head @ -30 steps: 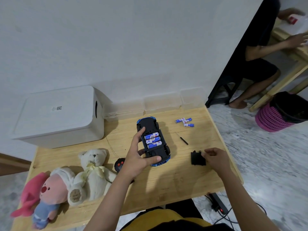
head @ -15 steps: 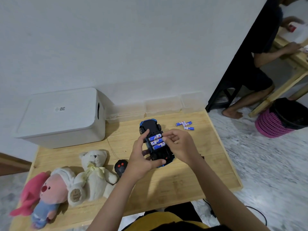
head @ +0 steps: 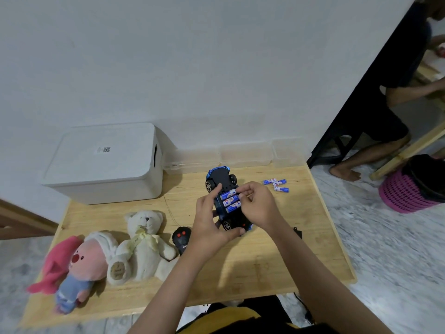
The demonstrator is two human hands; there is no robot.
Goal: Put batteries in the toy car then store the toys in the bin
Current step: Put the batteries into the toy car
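Note:
A blue and black toy car (head: pixel 220 176) is held upside down above the wooden table (head: pixel 265 268), with my left hand (head: pixel 207 225) gripping its left side and near end. Three blue batteries (head: pixel 228 200) lie in its open compartment. My right hand (head: pixel 258 206) has its fingertips pinched at their right ends. The black battery cover (head: pixel 298 232) lies on the table, partly hidden by my right forearm. Three loose batteries (head: pixel 277 184) lie to the far right of the car. The white lidded bin (head: pixel 106 165) stands at the back left, lid on.
A cream teddy bear (head: pixel 144 242) and a pink plush doll (head: pixel 77 266) lie at the front left. A black remote control (head: pixel 181 237) sits beside my left wrist. Clear plastic boxes (head: pixel 243 153) line the wall. A person (head: pixel 385 104) sits near a pink basket (head: pixel 409 194).
My right hand left the battery cover on the table and came to the batteries in the car. My left hand has tilted the car up slightly.

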